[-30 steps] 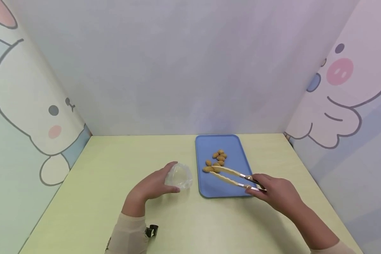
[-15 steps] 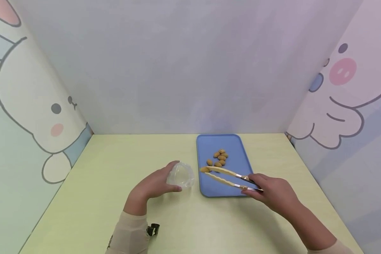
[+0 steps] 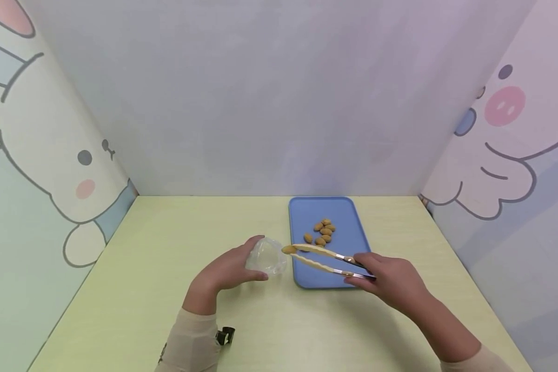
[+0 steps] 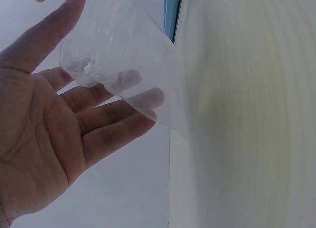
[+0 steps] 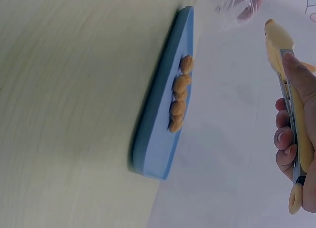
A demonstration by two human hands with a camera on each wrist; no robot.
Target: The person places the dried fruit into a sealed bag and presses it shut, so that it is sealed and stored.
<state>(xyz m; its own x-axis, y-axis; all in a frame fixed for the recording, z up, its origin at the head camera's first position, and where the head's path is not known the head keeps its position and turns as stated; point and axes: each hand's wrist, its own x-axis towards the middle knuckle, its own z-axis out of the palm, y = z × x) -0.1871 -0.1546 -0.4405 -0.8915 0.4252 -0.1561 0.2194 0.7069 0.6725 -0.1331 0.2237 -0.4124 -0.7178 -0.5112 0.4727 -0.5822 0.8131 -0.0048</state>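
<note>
One nut hangs in tongs (right hand holding).

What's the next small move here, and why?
Probably ease the right hand slightly left, bringing the nut over the container. In the head view, the nut sits at the tips of the tongs, by the left edge of the tray, just right of the container, which the left hand holds.

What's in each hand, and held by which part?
Your right hand grips the tongs by their handles, with a nut at the tips; your left hand holds a clear container by its sides.
</note>
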